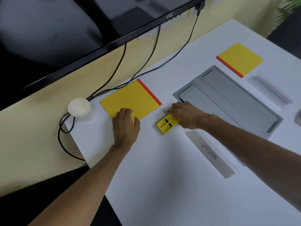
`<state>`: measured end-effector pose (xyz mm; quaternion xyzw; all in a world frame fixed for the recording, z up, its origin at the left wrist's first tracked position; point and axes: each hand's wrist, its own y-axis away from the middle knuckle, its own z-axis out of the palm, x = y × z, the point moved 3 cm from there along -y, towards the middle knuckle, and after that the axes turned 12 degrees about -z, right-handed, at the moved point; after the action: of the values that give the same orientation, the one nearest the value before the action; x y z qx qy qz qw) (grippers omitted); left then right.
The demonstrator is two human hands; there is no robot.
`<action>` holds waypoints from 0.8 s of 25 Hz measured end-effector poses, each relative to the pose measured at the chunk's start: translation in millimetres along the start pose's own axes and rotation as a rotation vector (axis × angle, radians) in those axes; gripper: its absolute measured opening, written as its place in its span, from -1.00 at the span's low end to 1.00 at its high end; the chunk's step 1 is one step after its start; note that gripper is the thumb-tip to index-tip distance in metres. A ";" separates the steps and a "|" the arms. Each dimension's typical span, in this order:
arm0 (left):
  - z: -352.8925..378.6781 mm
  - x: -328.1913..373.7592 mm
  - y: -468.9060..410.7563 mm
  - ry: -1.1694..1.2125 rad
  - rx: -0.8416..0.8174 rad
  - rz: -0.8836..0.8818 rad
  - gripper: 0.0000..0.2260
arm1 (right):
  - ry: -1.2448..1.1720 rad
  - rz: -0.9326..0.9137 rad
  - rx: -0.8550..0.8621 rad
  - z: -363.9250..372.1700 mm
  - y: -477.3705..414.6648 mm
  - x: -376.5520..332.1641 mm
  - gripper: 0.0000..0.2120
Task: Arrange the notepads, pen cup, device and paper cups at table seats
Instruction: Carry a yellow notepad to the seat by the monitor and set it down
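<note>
A yellow notepad [130, 98] with a red binding strip lies near the white table's left corner. My left hand [126, 124] rests on its near edge, fingers curled over the cover. A small yellow device [165, 125] with two black slots lies to the right of the pad, and my right hand [185, 115] grips its far end. A second yellow notepad [240, 59] lies at the far right. A stack of white paper cups [79, 107] stands upside down at the table's left corner.
A grey recessed cable box [228, 98] sits in the table's middle. A name tent marked ZEBRA [211, 154] stands near me, another tent [270, 90] farther right. Black cables [114, 75] run from a large screen [81, 30] past the cups and off the table edge.
</note>
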<state>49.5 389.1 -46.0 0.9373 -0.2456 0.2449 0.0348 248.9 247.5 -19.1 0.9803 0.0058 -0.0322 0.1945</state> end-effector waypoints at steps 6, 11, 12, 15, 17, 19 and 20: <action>41.9 20.9 -9.0 -0.118 0.008 0.114 -0.63 | -0.344 0.143 0.363 -4.3 14.7 31.6 -0.47; 75.4 45.5 -16.5 -0.244 -0.063 0.200 -0.39 | -0.434 0.410 0.498 -16.2 -9.5 56.4 -0.47; 79.3 46.3 -16.9 -0.286 -0.063 0.213 -0.39 | -0.437 0.454 0.519 -19.5 -18.3 58.5 -0.47; 84.3 44.2 -18.8 -0.332 -0.029 0.195 -0.40 | -0.378 0.530 0.520 -30.3 -50.3 61.1 -0.49; 86.5 42.6 -17.5 -0.331 -0.015 0.193 -0.40 | -0.320 0.513 0.491 -33.6 -72.6 61.1 -0.51; 88.9 41.9 -19.0 -0.323 -0.008 0.188 -0.39 | -0.314 0.506 0.493 -34.4 -93.8 64.6 -0.51; 89.3 41.5 -19.4 -0.317 -0.007 0.182 -0.39 | -0.319 0.509 0.492 -34.3 -101.8 66.5 -0.50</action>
<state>129.7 371.1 -103.5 0.9380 -0.3326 0.0951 -0.0232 314.9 354.6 -30.6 0.9505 -0.2759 -0.1355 -0.0464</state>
